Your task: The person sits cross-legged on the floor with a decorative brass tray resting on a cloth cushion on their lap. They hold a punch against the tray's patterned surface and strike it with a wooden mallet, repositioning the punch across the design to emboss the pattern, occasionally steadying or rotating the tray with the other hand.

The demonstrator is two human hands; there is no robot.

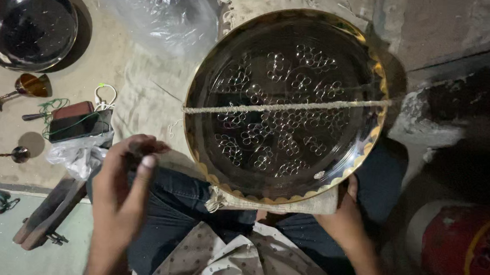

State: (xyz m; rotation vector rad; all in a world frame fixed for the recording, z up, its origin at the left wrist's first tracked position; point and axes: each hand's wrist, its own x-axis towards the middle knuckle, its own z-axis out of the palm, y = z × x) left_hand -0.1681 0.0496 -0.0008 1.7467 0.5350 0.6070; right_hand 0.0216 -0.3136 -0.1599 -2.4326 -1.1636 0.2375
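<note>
Sits with a large round metal tray (284, 108) tilted across the lap, its lower edge bedded on a folded cloth pad (309, 205) over the knees. Shows a dark, mirror-like face worked with clusters of small rings and a scalloped golden rim. Carries 1 pale cord (287, 106) stretched straight across the middle, from rim to rim.

Braces the tray's lower right edge with the right grip (350, 211): thumb up against the rim, fingers tucked beneath and hidden, so closed on the tray as far as can be judged. Raises the left grip (129, 172) clear of the tray, just beside its lower left edge, fingertips pinched shut on a small dark piece (136, 147) too blurred to name.

Looks like a pause between touches on the tray's face: 1 hand steadying, the other readying something small. Calls, for any further touch, for a firm hold at the rim so the tray cannot slide off the pad, and for care to pass over or under the cord without dragging it.

Leaves on the floor to the left a dark bowl (27, 24), a clear plastic bag (162, 11), 2 brass stemmed cups (27, 85), a dark case (76, 121) with a green cable, and a wooden block (50, 213). Shows a red and white drum (467, 250) at the right.
</note>
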